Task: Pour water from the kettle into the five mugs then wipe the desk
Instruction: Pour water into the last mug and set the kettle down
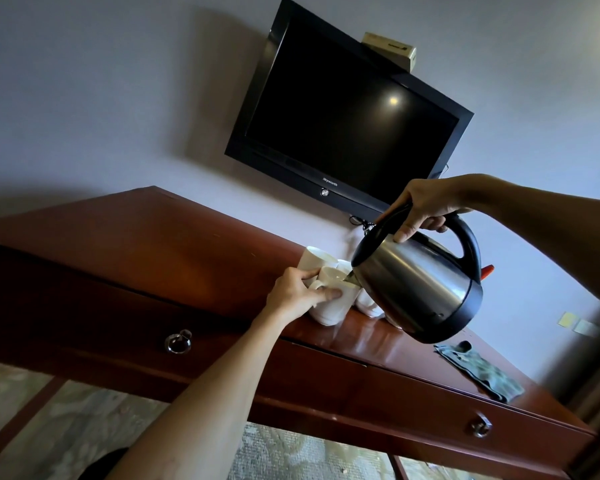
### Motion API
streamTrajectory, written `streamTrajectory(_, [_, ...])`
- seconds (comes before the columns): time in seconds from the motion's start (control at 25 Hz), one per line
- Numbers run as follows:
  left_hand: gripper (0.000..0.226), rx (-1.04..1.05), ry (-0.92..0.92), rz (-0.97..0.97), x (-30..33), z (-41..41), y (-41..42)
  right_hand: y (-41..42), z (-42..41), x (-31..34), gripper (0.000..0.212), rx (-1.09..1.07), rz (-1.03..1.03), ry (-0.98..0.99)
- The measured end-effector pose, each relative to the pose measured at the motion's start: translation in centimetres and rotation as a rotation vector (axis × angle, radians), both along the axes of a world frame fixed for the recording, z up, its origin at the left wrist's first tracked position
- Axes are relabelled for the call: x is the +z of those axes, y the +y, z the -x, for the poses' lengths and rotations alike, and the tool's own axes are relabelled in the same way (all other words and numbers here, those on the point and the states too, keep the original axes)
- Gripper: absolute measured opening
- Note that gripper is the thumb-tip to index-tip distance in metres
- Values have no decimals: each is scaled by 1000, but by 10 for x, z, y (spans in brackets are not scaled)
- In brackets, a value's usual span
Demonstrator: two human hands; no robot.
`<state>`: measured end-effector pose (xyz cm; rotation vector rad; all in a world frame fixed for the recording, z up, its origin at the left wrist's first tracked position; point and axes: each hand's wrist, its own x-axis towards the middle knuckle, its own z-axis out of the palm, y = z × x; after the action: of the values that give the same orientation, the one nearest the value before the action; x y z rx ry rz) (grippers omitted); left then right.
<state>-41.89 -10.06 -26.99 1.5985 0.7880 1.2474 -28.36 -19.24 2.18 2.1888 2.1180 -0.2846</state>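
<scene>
A steel kettle (420, 282) with a black handle and base is tilted down to the left, its spout over the rim of a white mug (329, 304). My right hand (421, 209) grips the kettle's handle from above. My left hand (297, 292) holds that front mug by its handle and side as it stands on the wooden desk (174, 244). More white mugs cluster behind it: one at the back left (314, 259), others (368, 303) partly hidden by the kettle. A crumpled grey-green cloth (478, 370) lies on the desk to the right.
A black television (347, 112) hangs on the wall above the desk, with a small box (388, 48) on its top edge. The desk front has two drawers with metal ring pulls (178, 342) (480, 426). Patterned carpet shows below.
</scene>
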Motion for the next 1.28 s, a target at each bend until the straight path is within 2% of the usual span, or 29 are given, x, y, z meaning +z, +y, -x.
streamTrajectory(0.24, [89,8,-1,7,-1,-1,1,-3,-3,-2,57,-5,-10,23])
streamTrajectory(0.48, [96,1,-6,-6,-2,-2,2,-3,-3,-2,65,-18,-1,30])
streamTrajectory(0.68, [92,2,-11,0,-2,-3,2,-3,-9,-3,52,-33,-6,59])
streamTrajectory(0.96, [93,3,-20,9,-1,-2,1,-3,-3,-1,67,-28,18,47])
streamTrajectory(1.28, [92,-13,-27,17,-2,-2,2,0,-2,0,61,-41,23,44])
